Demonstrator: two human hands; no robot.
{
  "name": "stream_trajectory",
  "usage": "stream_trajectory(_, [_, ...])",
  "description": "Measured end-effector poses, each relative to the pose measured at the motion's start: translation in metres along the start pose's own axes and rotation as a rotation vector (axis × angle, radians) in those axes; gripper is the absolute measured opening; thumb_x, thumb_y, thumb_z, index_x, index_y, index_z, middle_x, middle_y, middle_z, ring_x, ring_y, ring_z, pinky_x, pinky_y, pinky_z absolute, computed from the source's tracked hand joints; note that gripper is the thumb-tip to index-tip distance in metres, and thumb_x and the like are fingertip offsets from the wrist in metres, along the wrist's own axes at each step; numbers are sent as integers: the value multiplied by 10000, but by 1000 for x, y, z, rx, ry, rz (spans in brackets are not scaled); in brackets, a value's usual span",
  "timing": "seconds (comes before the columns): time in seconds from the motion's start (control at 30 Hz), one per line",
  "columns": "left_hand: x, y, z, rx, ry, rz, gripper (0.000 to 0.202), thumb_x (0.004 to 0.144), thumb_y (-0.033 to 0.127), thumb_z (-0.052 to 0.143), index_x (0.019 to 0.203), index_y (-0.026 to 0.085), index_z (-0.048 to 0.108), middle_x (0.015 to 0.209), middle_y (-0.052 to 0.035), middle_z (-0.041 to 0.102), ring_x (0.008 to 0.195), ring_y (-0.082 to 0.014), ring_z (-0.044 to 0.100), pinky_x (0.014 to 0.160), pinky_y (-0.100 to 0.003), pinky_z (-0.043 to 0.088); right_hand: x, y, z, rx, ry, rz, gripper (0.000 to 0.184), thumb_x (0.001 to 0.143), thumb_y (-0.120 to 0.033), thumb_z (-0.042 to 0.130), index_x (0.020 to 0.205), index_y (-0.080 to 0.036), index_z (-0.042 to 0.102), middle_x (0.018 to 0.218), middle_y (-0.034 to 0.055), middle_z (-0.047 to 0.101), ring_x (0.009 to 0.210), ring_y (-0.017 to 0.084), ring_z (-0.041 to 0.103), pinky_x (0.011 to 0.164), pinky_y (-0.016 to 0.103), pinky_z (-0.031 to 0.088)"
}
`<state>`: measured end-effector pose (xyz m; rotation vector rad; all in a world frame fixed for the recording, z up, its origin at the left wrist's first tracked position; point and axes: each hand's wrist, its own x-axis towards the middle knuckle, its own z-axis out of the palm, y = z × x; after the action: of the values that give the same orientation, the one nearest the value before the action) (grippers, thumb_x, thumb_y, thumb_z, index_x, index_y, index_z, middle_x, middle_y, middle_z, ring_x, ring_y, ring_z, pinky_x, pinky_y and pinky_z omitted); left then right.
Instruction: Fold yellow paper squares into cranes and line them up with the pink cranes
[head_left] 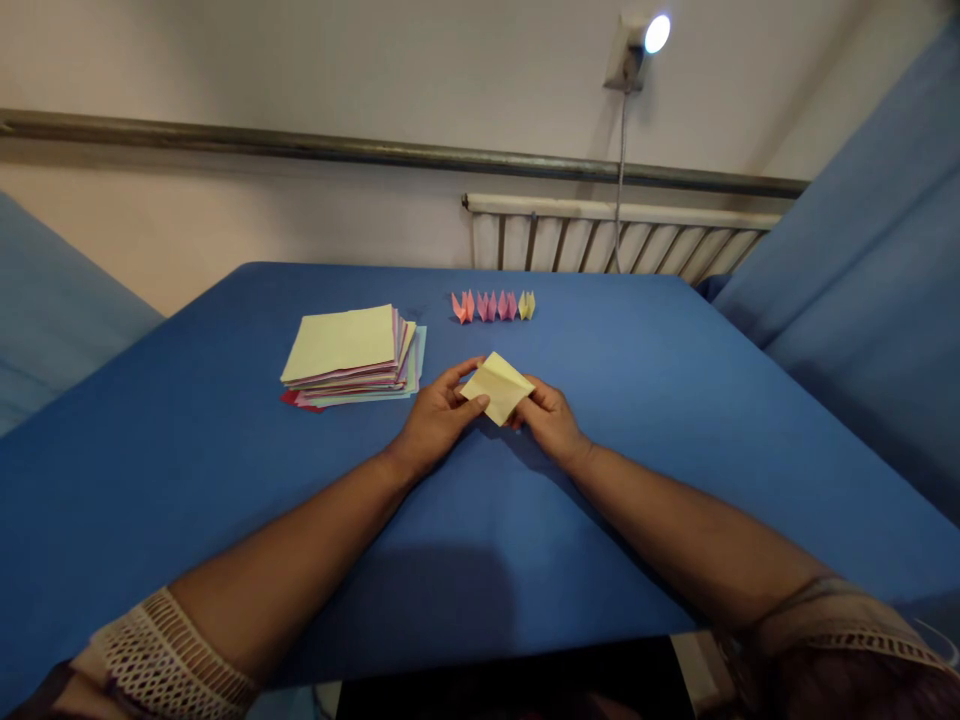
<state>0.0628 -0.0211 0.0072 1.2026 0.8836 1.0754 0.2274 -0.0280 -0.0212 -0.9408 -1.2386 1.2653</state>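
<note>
Both hands meet near the ctr of the blue desk (pixel 675 400), w/ a folded yellow paper (pixel 499 388) held btwn them, just above the desk top. The paper looks like a square turned on its corner, w/ a crease running across it.

Left hand (pixel 435 420): fingers closed on the paper's left corner, thumb under the edge & the others curled over the top. Right hand (pixel 551 420): fingers pinched shut on the paper's lower right edge. Both forearms rest low over the desk; lace-trimmed sleeves show at the bottom corners.

Left of the hands, near but apart, lies a paper stack (pixel 349 350): mixed colours, pale yellow sheet on top, edges a bit fanned. Behind the hands stands a row of folded pieces (pixel 493 306), side by side: orange-pink, several pink, one yellow at the right end.

Bkgd: radiator (pixel 622 240) on the wall, a metal rail (pixel 300 145) above it, & a lit lamp (pixel 646 40) w/ its cord hanging down. Blue fabric on both sides.
</note>
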Motion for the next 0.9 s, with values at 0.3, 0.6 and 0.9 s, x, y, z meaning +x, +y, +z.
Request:
stream_trajectory(0.3, [-3, 2, 6, 129, -145, 37, 451, 809, 446, 684, 1142, 145, 643, 869, -37, 692, 717, -142, 604, 699, -262, 493, 0, 9, 4, -89, 118, -7, 274, 726, -292, 664, 981, -194, 664, 757, -12, 658, 599, 119, 548, 565, 253, 455])
stream_trajectory(0.6, [0, -4, 4, 74, -29, -34, 434, 724, 393, 752, 1065, 142, 656, 788, -7, 685, 670, -125, 593, 670, -250, 473, -6, -2, 5, -127, 65, -28, 256, 762, -398, 674, 902, -190, 621, 689, -27, 613, 570, 110, 525, 567, 257, 452])
stream_trajectory(0.9, [-1, 1, 6, 84, 14, -60, 406, 609, 377, 830, 924, 154, 705, 785, -35, 722, 743, -189, 649, 711, -307, 516, -9, 2, 3, -229, 43, -59, 338, 753, -483, 727, 867, -189, 607, 731, -8, 637, 629, 125, 546, 620, 276, 451])
